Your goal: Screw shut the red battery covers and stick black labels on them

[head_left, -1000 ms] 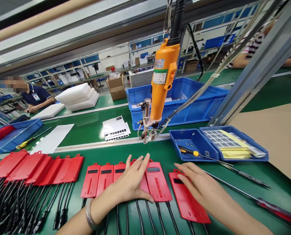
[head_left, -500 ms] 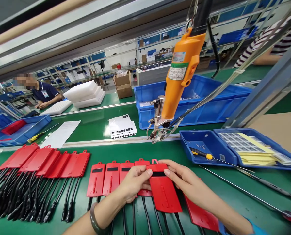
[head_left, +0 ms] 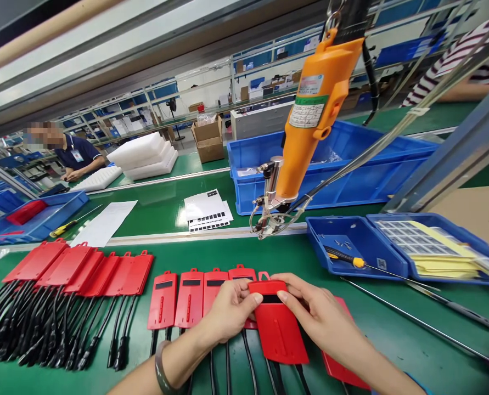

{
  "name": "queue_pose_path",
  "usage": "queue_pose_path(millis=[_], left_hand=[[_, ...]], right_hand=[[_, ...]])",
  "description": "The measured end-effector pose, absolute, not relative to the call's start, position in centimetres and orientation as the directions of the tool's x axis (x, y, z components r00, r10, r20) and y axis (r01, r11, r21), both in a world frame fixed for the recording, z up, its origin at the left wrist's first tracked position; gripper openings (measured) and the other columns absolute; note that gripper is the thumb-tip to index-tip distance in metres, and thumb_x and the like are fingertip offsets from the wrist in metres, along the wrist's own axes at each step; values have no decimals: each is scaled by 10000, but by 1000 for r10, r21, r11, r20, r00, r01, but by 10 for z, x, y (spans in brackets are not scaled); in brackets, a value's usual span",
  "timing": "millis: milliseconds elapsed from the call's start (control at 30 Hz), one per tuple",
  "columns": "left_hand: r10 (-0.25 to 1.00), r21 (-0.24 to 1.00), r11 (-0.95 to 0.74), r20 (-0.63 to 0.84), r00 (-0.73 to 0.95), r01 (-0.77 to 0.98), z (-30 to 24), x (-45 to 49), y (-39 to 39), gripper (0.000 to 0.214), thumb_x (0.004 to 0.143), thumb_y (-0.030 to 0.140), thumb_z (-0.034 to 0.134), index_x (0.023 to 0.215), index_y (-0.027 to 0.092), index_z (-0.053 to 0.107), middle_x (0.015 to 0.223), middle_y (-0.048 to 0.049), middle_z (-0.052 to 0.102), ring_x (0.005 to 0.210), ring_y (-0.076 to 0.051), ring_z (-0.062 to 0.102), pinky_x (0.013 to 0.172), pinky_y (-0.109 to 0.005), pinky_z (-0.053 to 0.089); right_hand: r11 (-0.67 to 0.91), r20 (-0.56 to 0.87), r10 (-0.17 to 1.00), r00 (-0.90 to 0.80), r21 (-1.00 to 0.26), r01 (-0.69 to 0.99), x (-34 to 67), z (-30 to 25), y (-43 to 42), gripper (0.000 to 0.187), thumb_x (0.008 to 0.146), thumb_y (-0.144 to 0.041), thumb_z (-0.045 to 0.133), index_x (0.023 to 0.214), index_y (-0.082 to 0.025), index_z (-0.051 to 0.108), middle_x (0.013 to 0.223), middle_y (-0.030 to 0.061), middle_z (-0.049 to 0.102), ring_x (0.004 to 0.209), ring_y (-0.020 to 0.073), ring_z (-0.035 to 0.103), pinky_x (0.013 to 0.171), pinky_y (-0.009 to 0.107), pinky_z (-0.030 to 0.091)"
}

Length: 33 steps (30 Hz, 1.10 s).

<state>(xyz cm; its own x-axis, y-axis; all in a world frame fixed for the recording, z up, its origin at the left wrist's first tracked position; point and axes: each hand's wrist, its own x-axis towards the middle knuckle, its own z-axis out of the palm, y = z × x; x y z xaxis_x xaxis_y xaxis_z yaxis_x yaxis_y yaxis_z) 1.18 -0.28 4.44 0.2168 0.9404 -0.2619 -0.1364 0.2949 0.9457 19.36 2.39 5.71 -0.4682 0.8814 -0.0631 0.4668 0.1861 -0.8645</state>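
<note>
Both thumbs press at the ends of a black strip near the top of a flat red plastic case [head_left: 283, 332] with black cables at its lower edge. My left hand [head_left: 234, 307] grips its upper left corner, and my right hand [head_left: 316, 310] grips its upper right. The fingers behind the case are partly hidden. To the left, several similar red cases [head_left: 190, 300] with black strips lie in a row, one partly covered by my left hand. Another red case [head_left: 343, 373] lies partly under my right forearm.
Red cases [head_left: 123, 274] with black cables lie at left. An orange electric screwdriver [head_left: 305, 120] hangs above the bench before a large blue bin [head_left: 371, 186]. Right, a blue tray [head_left: 363, 263] holds screws and a yellow-black screwdriver [head_left: 347, 258]. A person [head_left: 79, 151] sits far left.
The held red case has moved slightly down and tilted a little, with both hands still on it. The whole view has shifted slightly.
</note>
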Motion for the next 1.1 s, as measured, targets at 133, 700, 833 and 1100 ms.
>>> queue_pose_path(millis=[133, 700, 833, 1100], left_hand=[[926, 959, 260, -216, 309, -109, 46, 7, -3, 660, 797, 651, 675, 1164, 104, 635, 904, -114, 712, 816, -229, 697, 738, -337, 532], [885, 617, -366, -1, 466, 697, 50, -48, -2, 1448, 595, 377, 930, 1528, 349, -177, 1632, -169, 124, 1479, -366, 201, 1179, -605, 201], [897, 743, -342, 77, 434, 575, 57, -46, -15, 1304, 683, 236, 881, 1541, 401, -87, 1640, -103, 123, 1486, -340, 187, 1158, -509, 332], [956, 953, 256, -225, 190, -162, 51, -33, -10, 711, 849, 609, 650, 1379, 148, 533, 1082, -139, 696, 975, -271, 690, 880, -435, 539]], right_hand=[[222, -45, 887, -460, -832, 509, 196, 58, 23, 438, 964, -485, 339, 1188, -205, 590, 790, 29, 719, 694, 227, 632, 647, 332, 445], [393, 79, 863, -499, -726, 564, 194, 53, 67, 450, 963, -431, 329, 1138, -171, 651, 1142, 130, 676, 1072, 274, 625, 959, 449, 488], [290, -40, 785, -618, -858, 424, 177, 59, 61, 557, 958, -541, 387, 1345, -173, 548, 1202, 123, 664, 1167, 280, 581, 1037, 456, 439], [154, -96, 771, -629, -931, 330, 168, 64, 46, 592, 902, -595, 441, 1281, -169, 602, 864, 74, 688, 857, 262, 644, 835, 408, 545]])
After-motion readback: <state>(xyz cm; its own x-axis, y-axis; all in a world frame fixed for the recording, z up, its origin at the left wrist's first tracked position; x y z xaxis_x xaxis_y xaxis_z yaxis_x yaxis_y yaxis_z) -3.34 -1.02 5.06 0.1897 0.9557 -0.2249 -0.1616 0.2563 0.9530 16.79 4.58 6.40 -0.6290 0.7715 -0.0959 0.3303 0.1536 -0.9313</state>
